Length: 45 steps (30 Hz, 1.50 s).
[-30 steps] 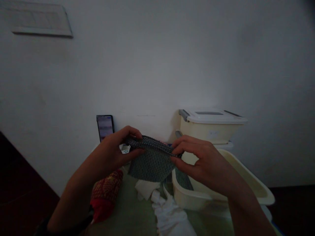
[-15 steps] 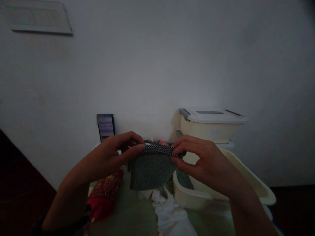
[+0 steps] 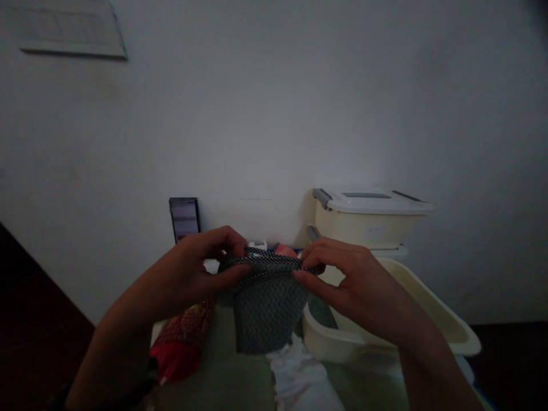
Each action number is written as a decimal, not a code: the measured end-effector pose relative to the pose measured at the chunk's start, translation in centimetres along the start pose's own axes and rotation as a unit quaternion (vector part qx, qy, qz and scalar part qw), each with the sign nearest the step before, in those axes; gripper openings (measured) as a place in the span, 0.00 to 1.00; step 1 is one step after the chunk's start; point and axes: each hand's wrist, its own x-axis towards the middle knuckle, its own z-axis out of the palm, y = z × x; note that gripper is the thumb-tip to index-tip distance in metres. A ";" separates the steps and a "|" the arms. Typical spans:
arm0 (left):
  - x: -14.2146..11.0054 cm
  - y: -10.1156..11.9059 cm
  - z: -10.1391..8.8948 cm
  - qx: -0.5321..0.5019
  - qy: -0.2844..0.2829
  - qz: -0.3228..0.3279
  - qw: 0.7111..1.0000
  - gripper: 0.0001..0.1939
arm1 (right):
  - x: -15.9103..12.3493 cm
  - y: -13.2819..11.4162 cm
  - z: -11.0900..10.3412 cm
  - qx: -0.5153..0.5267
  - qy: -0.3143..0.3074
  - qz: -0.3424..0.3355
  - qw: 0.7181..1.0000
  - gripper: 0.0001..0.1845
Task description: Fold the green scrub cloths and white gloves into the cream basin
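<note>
A grey-green patterned piece of fabric (image 3: 269, 314) with black-and-white checked edging hangs between my two hands, above the table. My left hand (image 3: 209, 260) pinches its upper edge at the left, thumb in front and fingers behind. At the right end of the same edge, my right hand (image 3: 336, 268) is closed on it with thumb and fingertips. The edging lies in more than one layer between the hands, with a small gap showing. Behind the fabric, a pinkish-red thing (image 3: 285, 250) and a small white thing (image 3: 258, 246) are partly hidden.
An open cream tub (image 3: 342, 347) with similar fabric (image 3: 322, 313) inside stands right, before a lidded cream box (image 3: 363, 228). A red patterned bundle (image 3: 182, 339) lies left on the green tabletop (image 3: 226, 377). White crumpled cloth (image 3: 303, 377) lies in front. A phone (image 3: 185, 218) leans against the wall.
The fabric's hanging part has dropped lower and its left edge has shifted slightly right. The layered edging has opened a little near my left fingers. Both hands keep nearly the same place.
</note>
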 end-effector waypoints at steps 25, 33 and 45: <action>-0.5 0.3 -0.3 -0.043 -0.095 -0.002 0.995 0.06 | 0.2 0.9 0.3 0.047 0.045 -0.006 0.998 0.06; -0.1 1.4 0.4 0.030 -0.096 0.004 0.995 0.11 | 0.2 1.0 0.4 0.022 0.056 0.018 0.998 0.06; 0.2 1.2 0.7 0.067 -0.071 0.023 0.995 0.05 | 0.2 1.0 0.5 0.026 0.081 0.003 0.996 0.05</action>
